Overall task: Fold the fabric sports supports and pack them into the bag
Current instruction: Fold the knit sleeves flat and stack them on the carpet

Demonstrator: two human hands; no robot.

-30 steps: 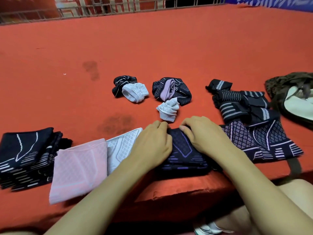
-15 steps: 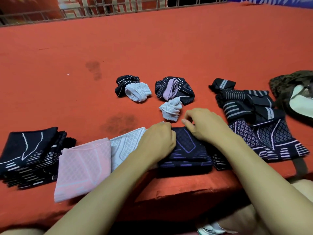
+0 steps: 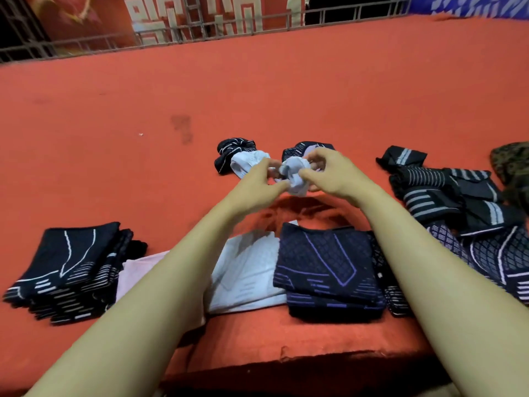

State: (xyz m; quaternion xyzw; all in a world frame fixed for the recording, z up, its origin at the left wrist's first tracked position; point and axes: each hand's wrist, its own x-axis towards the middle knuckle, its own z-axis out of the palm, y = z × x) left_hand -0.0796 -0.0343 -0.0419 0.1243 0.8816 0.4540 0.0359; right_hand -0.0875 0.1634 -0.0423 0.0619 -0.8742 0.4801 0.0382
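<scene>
Both hands, left [image 3: 257, 181] and right [image 3: 329, 173], pinching a crumpled pale support [image 3: 294, 176] above the counter [image 3: 257, 90]. Folded stacks [image 3: 65, 267] near; unfolded heap [image 3: 446, 193] and bag [image 3: 512, 161] awaiting packing.

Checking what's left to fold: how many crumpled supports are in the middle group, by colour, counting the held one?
Pale: 2 (held pale support, pinched by left hand and right hand; lying white support)
Dark: 2 (black striped support; navy support)
Total: 4
</scene>
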